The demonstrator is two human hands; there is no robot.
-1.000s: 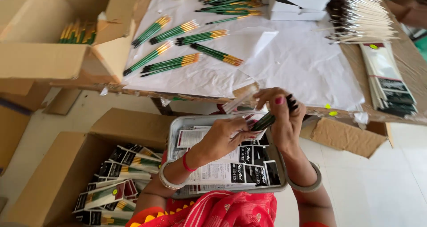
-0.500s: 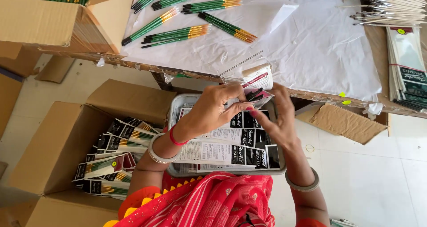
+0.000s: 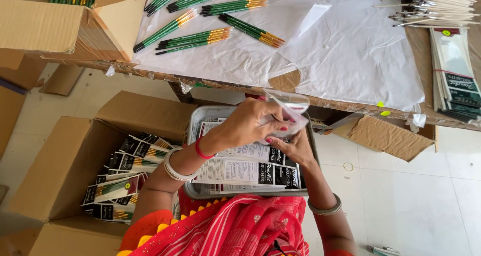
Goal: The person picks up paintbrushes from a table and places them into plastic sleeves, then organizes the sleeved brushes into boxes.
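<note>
Now both hands (image 3: 273, 130) press the clear packet (image 3: 290, 113) lower.

We hold a clear packet (image 3: 288, 113) between our left hand (image 3: 250, 123) and right hand (image 3: 295, 148), above a tray (image 3: 193, 130) on our lap. Printed cards (image 3: 240, 171) lie stacked in the tray. To its left, an open box (image 3: 65, 160) on the floor holds filled packets (image 3: 123, 178). Beyond the tray stands the surface (image 3: 426, 50), spread with paper (image 3: 350, 50); bundles of brushes (image 3: 200, 15) lie on the paper's left part. A second box (image 3: 45, 25) sits at the far left, loose brushes (image 3: 436, 5) at the far right, with a stack of packets (image 3: 458, 75) just nearer.
</note>
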